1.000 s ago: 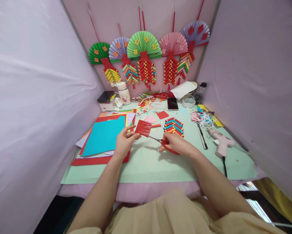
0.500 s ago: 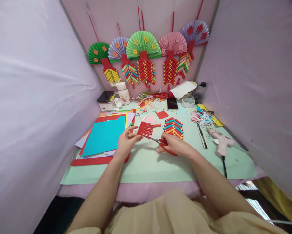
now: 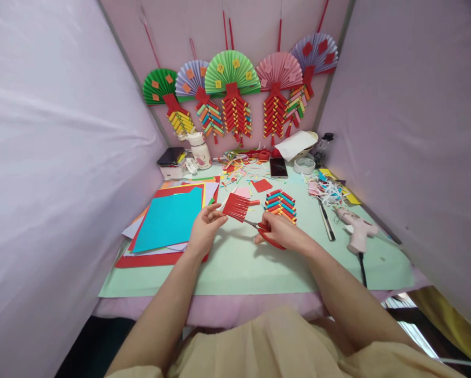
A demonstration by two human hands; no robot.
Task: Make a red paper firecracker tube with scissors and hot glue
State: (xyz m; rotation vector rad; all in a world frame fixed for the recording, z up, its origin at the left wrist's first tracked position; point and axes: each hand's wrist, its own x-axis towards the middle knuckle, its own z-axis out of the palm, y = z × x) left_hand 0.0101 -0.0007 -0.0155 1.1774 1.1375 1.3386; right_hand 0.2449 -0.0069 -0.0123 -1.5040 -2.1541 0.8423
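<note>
Touching scissors (image 3: 264,231) to the edge of fringed paper (image 3: 235,206) over open mat (image 3: 239,268).

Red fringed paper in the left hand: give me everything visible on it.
The red paper is a small thin sheet, cut into many narrow parallel strips like a fringe. It is held tilted above the mat, pinched at its near left corner by the left hand. The scissors in the right hand reach its near right edge.

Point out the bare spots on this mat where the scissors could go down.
Free: the near strip of the green mat, between the paper stack and the glue gun cord; also the corner right of that cord. Crowded: the back, with scraps and phone.
</note>
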